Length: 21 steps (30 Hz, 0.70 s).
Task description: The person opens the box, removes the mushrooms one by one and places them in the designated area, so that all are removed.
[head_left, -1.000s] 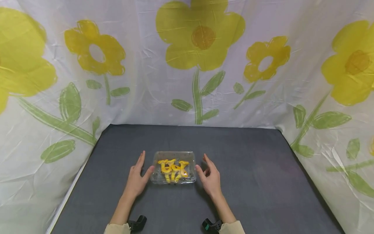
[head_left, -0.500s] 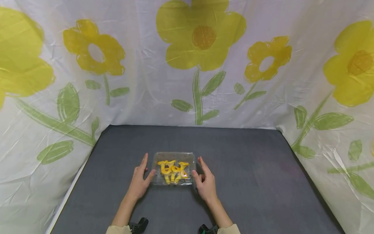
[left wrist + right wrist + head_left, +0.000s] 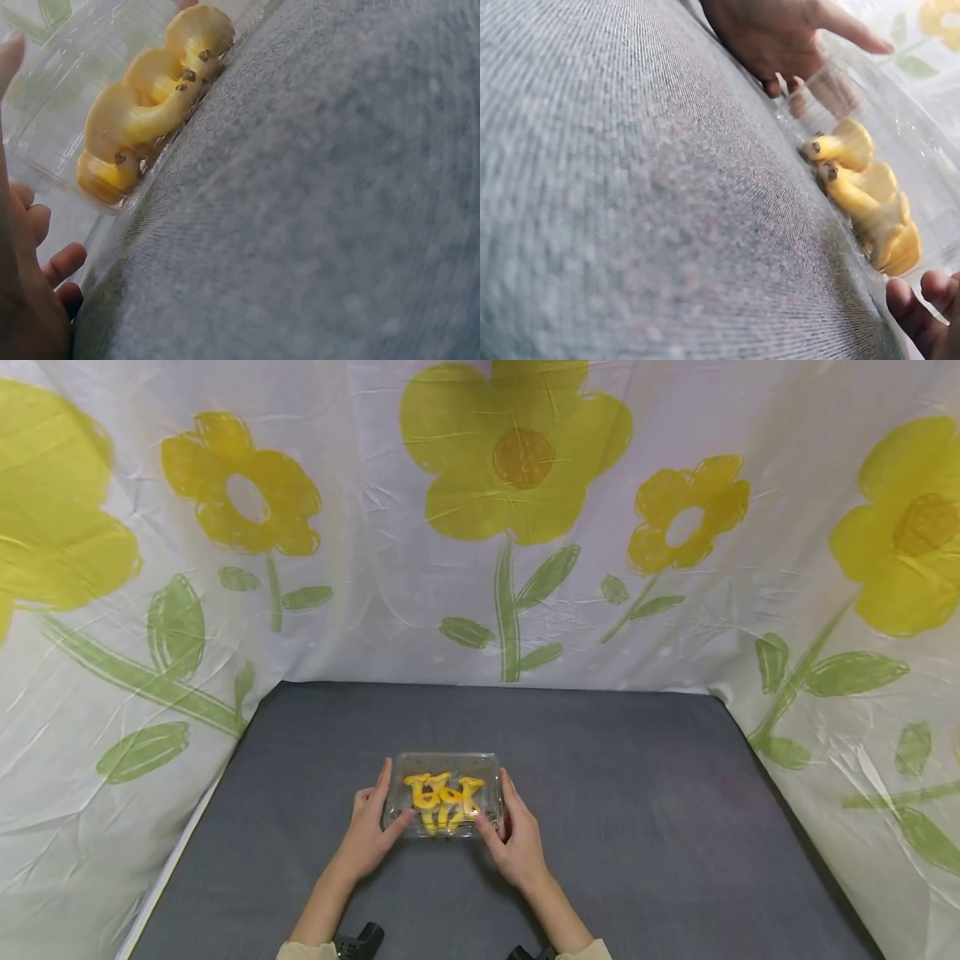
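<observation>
A clear plastic box (image 3: 446, 762) lies on the dark table with several yellow mushrooms (image 3: 444, 800) inside. My left hand (image 3: 365, 839) is at its left side, fingers straight along the wall and thumb over the near left corner. On the opposite side, my right hand (image 3: 521, 850) stands the same way, its thumb overlapping the near right corner in the head view. The left wrist view has the mushrooms (image 3: 142, 112) seen through the wall, beside my spread fingers (image 3: 64, 262). In the right wrist view, fingertips (image 3: 904, 300) come right at the box's lower edge.
Dark grey cloth covers the table (image 3: 615, 793). A white curtain (image 3: 360, 610) printed with yellow flowers hangs behind the table and along both sides. Black devices (image 3: 362, 941) are strapped at both wrists.
Both hands have moved inward toward the box, from a little apart to right against its sides, and the thumbs now overlap its near corners. The box has stayed nearly where it was.
</observation>
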### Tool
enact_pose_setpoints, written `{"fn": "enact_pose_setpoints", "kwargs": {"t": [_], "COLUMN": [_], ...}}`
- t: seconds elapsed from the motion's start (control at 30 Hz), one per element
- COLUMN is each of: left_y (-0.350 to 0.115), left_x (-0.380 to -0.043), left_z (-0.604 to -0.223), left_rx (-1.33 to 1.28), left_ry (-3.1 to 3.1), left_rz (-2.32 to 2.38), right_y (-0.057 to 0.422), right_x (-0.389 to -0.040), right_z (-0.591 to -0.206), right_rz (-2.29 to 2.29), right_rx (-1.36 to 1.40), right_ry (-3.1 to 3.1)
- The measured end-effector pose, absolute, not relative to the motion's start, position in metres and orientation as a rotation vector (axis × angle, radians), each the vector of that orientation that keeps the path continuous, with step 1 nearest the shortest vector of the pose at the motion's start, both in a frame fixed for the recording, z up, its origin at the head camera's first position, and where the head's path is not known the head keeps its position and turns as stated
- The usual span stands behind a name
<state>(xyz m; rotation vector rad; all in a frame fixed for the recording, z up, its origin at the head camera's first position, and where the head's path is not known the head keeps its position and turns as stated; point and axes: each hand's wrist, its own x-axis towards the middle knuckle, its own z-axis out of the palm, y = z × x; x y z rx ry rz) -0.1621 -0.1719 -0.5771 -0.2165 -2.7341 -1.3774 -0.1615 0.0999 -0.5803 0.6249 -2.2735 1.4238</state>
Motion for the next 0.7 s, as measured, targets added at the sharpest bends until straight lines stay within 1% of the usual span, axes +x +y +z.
{"fn": "enact_pose_setpoints", "kwargs": {"t": [0.27,0.7], "left_y": [-0.1702,-0.1667], "left_x": [-0.1604,-0.1627], "left_z": [-0.5785,-0.5784], "left_rx": [-0.197,-0.125], "left_ry": [-2.758,-2.785], "left_rz": [-1.32,-1.374], "right_y": [0.0979,0.0918], "right_x": [-0.1582,-0.1537], "right_z": [-0.5823,-0.5814], "right_rz": [1.459,1.486], "right_rx": [0.656,0.612], "right_ry": [-2.314,-2.354]}}
